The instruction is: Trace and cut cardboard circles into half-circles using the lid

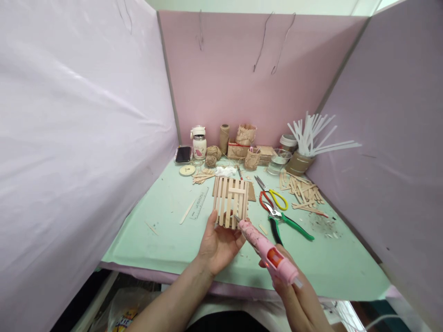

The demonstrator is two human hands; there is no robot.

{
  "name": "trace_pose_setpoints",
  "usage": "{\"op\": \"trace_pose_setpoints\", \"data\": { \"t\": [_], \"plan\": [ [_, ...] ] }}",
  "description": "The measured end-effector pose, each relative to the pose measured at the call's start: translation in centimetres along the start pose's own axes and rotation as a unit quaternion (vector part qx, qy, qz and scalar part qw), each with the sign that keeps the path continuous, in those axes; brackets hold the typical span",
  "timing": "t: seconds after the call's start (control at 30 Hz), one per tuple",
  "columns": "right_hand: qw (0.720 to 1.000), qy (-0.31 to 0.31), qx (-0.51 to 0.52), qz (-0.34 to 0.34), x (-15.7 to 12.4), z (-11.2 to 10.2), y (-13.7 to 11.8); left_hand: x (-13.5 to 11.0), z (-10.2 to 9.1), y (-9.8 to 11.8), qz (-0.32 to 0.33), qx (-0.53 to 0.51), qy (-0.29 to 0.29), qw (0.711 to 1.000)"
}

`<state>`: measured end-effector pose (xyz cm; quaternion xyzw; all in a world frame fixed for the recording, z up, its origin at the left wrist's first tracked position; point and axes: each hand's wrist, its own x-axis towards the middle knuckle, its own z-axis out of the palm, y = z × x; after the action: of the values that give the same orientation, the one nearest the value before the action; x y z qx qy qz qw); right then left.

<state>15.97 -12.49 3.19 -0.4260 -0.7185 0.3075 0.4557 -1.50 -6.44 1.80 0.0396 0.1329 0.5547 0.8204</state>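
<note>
My left hand (pixel 221 246) grips a slatted panel of wooden craft sticks (pixel 229 203) by its lower edge, thumb on the left side and fingers beneath. Several sticks run lengthwise with gaps between them, and a short stick lies across near the upper right. My right hand (pixel 277 267) is wrapped round a pink hot glue gun (pixel 265 246), with a clear glue stick poking out of its rear. The gun's nozzle points at the panel's lower right part; whether the tip touches the wood I cannot tell.
Red-and-yellow-handled scissors (pixel 272 196) and green-handled pruning shears (pixel 284 219) lie to the right. Beyond them are loose craft sticks (pixel 304 191) and a holder of white glue sticks (pixel 309 138). A clear ruler (pixel 200 203) lies left of the panel. Twine (pixel 212 156) and a white bottle (pixel 199 144) stand behind.
</note>
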Motion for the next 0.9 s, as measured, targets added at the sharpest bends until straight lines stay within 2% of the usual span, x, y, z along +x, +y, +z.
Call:
{"op": "trace_pose_setpoints", "data": {
  "t": [0.2, 0.43, 0.57, 0.7, 0.77, 0.8, 0.83, 0.9],
  "plan": [
    [0.999, -0.019, 0.028, 0.036, 0.2, -0.4, -0.9, 0.0, 0.0, -0.1, 0.002, 0.001, 0.003, 1.0],
    [0.997, -0.01, 0.015, 0.07, -0.5, -1.3, -1.8, 0.2, -0.4, 0.1, 0.087, 0.066, 0.016, 0.994],
    [0.995, -0.007, -0.017, 0.096, -2.1, -2.8, -1.0, 0.4, -0.3, 0.7, 0.106, 0.084, 0.039, 0.99],
    [0.988, 0.058, -0.106, 0.093, -2.1, -5.6, 0.8, 0.5, 0.1, 2.2, 0.12, 0.075, 0.063, 0.988],
    [0.971, 0.105, -0.195, 0.093, -0.9, -7.7, 2.5, 0.4, 0.3, 3.1, 0.137, 0.067, 0.065, 0.986],
    [0.95, 0.139, -0.26, 0.103, -0.2, -8.9, 3.6, 0.4, 0.3, 3.6, 0.143, 0.065, 0.065, 0.986],
    [0.923, 0.148, -0.336, 0.112, 0.5, -10.0, 4.9, 0.4, 0.4, 4.0, 0.149, 0.064, 0.064, 0.985],
    [0.862, 0.102, -0.467, 0.166, 1.5, -11.9, 7.9, 0.3, 0.4, 4.6, 0.151, 0.062, 0.066, 0.984]
  ]
}}
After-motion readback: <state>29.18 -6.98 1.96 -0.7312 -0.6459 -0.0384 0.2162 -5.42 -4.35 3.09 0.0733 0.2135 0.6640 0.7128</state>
